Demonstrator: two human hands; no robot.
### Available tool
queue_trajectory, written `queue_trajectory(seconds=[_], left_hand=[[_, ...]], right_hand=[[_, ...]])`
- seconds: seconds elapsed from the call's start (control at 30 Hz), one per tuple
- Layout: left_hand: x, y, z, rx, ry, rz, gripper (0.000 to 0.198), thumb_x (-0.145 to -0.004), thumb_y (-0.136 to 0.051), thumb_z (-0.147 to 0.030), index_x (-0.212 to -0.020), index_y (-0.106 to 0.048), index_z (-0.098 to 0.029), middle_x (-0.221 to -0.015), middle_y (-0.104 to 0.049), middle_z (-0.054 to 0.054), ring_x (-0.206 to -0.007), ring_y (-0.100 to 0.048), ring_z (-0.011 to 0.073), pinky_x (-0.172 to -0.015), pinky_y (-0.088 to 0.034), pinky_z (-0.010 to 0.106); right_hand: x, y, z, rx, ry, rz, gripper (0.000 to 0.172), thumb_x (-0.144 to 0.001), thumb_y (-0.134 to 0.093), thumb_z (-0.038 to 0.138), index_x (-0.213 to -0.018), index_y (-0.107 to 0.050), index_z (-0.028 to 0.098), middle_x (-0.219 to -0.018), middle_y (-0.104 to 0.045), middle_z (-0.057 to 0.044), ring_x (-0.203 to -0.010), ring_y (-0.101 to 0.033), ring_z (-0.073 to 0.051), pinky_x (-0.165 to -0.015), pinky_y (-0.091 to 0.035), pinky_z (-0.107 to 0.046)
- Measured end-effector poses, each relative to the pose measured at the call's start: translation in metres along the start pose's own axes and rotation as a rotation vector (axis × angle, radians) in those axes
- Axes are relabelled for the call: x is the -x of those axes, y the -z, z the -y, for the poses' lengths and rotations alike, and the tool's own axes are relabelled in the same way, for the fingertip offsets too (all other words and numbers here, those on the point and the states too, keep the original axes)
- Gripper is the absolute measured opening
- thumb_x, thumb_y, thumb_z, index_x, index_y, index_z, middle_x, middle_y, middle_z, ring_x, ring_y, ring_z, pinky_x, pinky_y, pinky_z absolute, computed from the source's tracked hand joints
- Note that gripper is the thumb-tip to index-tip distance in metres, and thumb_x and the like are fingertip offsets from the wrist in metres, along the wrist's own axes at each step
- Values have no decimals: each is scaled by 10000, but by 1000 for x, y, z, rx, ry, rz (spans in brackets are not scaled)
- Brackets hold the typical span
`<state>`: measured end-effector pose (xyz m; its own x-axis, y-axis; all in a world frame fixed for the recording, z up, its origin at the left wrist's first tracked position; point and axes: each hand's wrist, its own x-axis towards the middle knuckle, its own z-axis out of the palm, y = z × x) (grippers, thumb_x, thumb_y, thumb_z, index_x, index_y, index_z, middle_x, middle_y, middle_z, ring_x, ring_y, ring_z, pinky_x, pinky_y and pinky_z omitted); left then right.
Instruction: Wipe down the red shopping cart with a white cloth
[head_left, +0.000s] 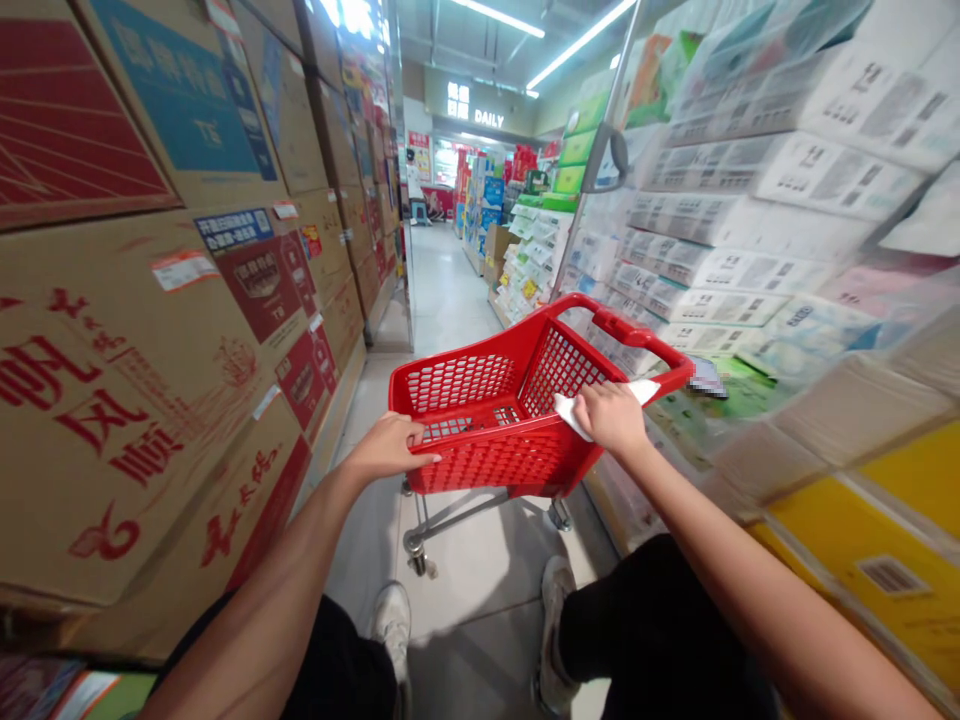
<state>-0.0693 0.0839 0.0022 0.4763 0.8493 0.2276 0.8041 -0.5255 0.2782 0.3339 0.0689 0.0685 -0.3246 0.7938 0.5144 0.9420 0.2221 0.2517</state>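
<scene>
Looks like a wipe-down of the red cart (495,465), parked on the aisle floor (480,590) just ahead of both knees. Grips cart's near-left rim corner w/ left hand (390,450), fingers curled over the edge, thumb along the outside. Presses a white cloth (571,414) onto cart's right rim w/ right hand (611,415), palm down, fingers closed on the cloth, just below cart's handle (637,340). Best to hold the left grip firm: shows 2 castors (414,545) under cart, so prob rolls off w/o a brace against each stroke. Run cloth in 1 direction along the rim, near corner toward handle, w/ even pressure rather than short scrubs. Wrap cloth over the rim's edge to catch inner and outer faces in 1 pass. Refold to a clean face once soiled. Push a cloth corner into the mesh (559,370) below the rim, where dirt likely sits. Mind tight room: cardboard cartons (112,400) stacked close on cart's left, wrapped packs (750,250) stacked close on cart's right, so draw the right elbow in and avoid swinging cart sideways. Can't tell whether cloth is damp.
</scene>
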Motion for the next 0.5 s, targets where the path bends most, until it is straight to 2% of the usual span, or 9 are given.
queue_trajectory(seconds=[0.07, 0.13, 0.2, 0.27, 0.37, 0.43, 0.5], left_hand=[[-2, -3, -2, -12, -15, -13, 531, -732, -615, -697, -610, -444, -210, -596, -535, -14, -620, -453, 146, -682, -300, 309], [-4, -6, -7, -19, -32, -27, 518, -747, -603, -694, -622, -466, -210, -613, -553, -7, -642, -471, 155, -709, -310, 312], [-7, -9, -13, -20, -35, -32, 506, -756, -600, -684, -622, -483, -210, -624, -572, -1, -658, -494, 161, -732, -319, 316], [-10, -12, -19, -27, -31, -32, 481, -753, -614, -657, -616, -504, -209, -637, -597, 9, -676, -522, 171, -748, -326, 320], [-13, -14, -24, -49, -50, -22, 340, -761, -632, -511, -618, -558, -212, -655, -638, 24, -688, -556, 185, -735, -320, 327], [-14, -14, -24, -68, -64, -2, 242, -764, -607, -396, -608, -581, -213, -645, -650, 32, -670, -559, 189, -708, -304, 333], [-14, -12, -24, -70, -71, 24, 241, -772, -587, -371, -593, -586, -211, -631, -650, 36, -646, -550, 185, -694, -293, 337]], right_hand=[[1, 3, -7, 14, -65, -29, 312, -964, -442, 286, -758, -636, 153, -808, -704, -117, -800, -554, -217, -811, -285, -355], [1, 2, 14, -27, -143, -27, 336, -975, -416, 270, -758, -640, 147, -816, -708, -123, -800, -552, -212, -820, -283, -360], [-2, -3, 57, -113, -174, 15, 365, -988, -393, 267, -747, -642, 150, -802, -708, -117, -765, -555, -200, -801, -284, -362], [-6, -10, 112, -167, -153, 33, 348, -987, -415, 291, -755, -644, 168, -794, -710, -88, -732, -560, -186, -777, -291, -353], [-14, -17, 188, -275, -134, 21, 291, -969, -461, 318, -797, -656, 186, -801, -714, -66, -749, -588, -195, -773, -306, -352], [-17, -19, 219, -347, -106, 14, 279, -966, -468, 326, -815, -660, 188, -815, -719, -68, -766, -602, -206, -779, -316, -354], [-18, -18, 229, -384, -44, 19, 292, -978, -453, 335, -833, -657, 186, -830, -721, -74, -768, -605, -207, -786, -321, -349]])
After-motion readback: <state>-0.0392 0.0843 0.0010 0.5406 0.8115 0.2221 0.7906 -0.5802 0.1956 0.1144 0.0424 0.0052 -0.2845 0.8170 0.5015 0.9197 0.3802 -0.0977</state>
